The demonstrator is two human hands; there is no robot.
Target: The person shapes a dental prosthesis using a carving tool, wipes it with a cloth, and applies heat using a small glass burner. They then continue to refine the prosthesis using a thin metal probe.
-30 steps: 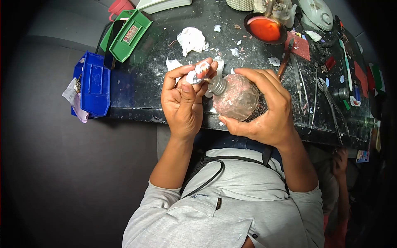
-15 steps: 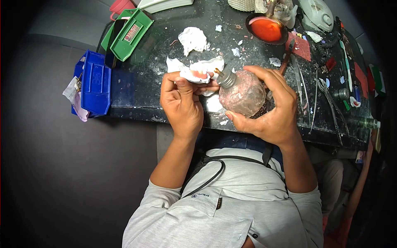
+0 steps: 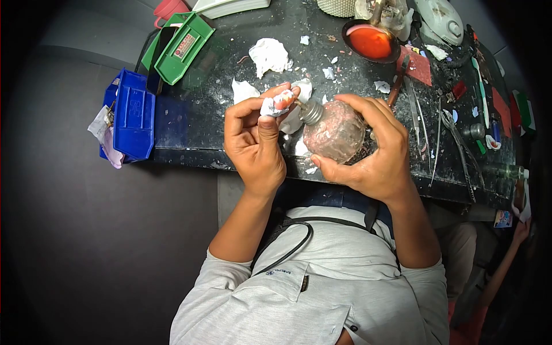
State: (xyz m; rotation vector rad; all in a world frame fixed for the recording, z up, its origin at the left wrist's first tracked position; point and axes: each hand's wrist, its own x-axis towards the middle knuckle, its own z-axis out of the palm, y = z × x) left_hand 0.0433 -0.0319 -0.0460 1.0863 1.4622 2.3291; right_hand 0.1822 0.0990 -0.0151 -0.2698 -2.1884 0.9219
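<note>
A small white plaster piece [image 3: 275,106] with a pink and pale part on it is pinched in the fingers of my left hand [image 3: 257,135]. My right hand [image 3: 379,144] is wrapped round a glass bottle [image 3: 335,132] smeared with pink. The bottle is tilted left, its metal neck and short nozzle close beside the plaster piece. I cannot tell whether nozzle and piece touch. White scraps [image 3: 292,119] lie on the dark table just behind and below the hands.
Blue bin [image 3: 134,118] and green bin [image 3: 184,48] stand left. A white crumpled lump [image 3: 269,56] lies behind my hands. A pan of red material [image 3: 371,43] is at the back; metal tools [image 3: 460,144] lie right. Another person's arm [image 3: 503,267] shows far right.
My left hand has turned and raised the plaster piece, its fingers more curled. The bottle has shifted slightly left. The other person's hand at far right has come into clearer view.
</note>
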